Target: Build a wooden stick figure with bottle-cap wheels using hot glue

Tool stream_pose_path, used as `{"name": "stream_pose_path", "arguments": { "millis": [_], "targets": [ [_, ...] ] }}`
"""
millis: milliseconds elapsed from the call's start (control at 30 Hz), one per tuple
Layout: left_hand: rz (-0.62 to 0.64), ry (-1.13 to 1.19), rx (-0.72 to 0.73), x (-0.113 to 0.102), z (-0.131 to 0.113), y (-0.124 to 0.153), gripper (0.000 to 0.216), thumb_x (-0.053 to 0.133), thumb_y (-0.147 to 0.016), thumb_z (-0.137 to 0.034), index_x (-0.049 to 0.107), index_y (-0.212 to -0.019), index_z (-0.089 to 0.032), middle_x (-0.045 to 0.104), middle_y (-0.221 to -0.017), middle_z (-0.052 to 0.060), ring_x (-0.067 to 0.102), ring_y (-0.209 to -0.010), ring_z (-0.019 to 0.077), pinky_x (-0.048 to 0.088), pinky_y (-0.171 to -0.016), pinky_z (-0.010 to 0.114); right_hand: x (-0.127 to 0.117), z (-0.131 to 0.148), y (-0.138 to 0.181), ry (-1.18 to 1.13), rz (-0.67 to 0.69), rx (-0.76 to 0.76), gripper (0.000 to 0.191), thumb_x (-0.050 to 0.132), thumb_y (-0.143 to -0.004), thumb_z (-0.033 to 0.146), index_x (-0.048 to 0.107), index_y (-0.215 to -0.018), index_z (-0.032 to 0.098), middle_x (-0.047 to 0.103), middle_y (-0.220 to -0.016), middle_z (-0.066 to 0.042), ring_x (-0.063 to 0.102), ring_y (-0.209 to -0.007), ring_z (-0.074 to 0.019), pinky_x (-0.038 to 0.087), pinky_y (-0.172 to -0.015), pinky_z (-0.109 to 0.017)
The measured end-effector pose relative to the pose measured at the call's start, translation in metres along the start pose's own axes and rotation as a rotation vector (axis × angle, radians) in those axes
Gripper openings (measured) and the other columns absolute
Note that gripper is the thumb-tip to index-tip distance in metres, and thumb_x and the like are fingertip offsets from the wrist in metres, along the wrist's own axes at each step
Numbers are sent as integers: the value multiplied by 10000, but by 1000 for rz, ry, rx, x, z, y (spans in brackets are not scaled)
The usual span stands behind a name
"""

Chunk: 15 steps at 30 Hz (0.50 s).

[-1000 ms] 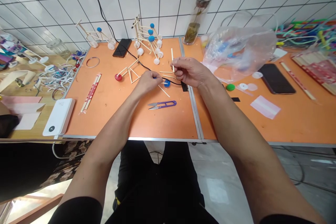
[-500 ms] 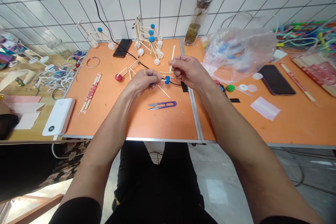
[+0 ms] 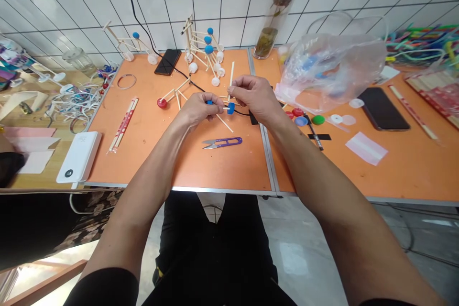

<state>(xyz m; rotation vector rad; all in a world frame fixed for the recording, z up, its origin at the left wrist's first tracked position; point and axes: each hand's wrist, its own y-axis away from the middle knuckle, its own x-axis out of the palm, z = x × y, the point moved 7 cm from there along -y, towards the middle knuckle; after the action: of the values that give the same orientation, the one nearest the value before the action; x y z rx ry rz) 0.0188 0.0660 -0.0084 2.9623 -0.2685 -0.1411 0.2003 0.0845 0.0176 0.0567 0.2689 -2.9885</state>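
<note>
The orange flat-topped counter is carrying every item. The clear crumpled plastic bag is lying on its right section, well apart from the hands. The left hand and the right hand are hovering just beside each other above the counter centre, each with fingertips pressed into a pinch. The purple-handled metal thread snips are lying on the counter near both hands, untouched. The thin pale wooden stick is standing near upright in the right hand's pinch. The small blue round plastic cap is sitting between the hands on a short rod that the left hand is pinching.
</note>
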Motion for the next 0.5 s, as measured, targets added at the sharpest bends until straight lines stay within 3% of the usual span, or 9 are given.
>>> {"name": "stream_pose_path", "arguments": {
  "millis": [233,500],
  "targets": [
    [-22,14,27,-2,-2,-1,265,770,-831,98,792,-772,-160,717,-668,-6,585,-561,92,472,-586,257,4,3,2,77,9,-39,196,881,-880,174,733,-767,235,644,-777,10,505,-745,-145,407,-657,-295],
    [-34,24,32,-3,-3,0,244,774,-819,77,769,-783,-165,740,-715,9,593,-584,106,505,-618,278,5,0,1,62,12,-27,305,914,-866,153,644,-752,239,625,-800,18,505,-769,-152,398,-683,-310]
  ]
}}
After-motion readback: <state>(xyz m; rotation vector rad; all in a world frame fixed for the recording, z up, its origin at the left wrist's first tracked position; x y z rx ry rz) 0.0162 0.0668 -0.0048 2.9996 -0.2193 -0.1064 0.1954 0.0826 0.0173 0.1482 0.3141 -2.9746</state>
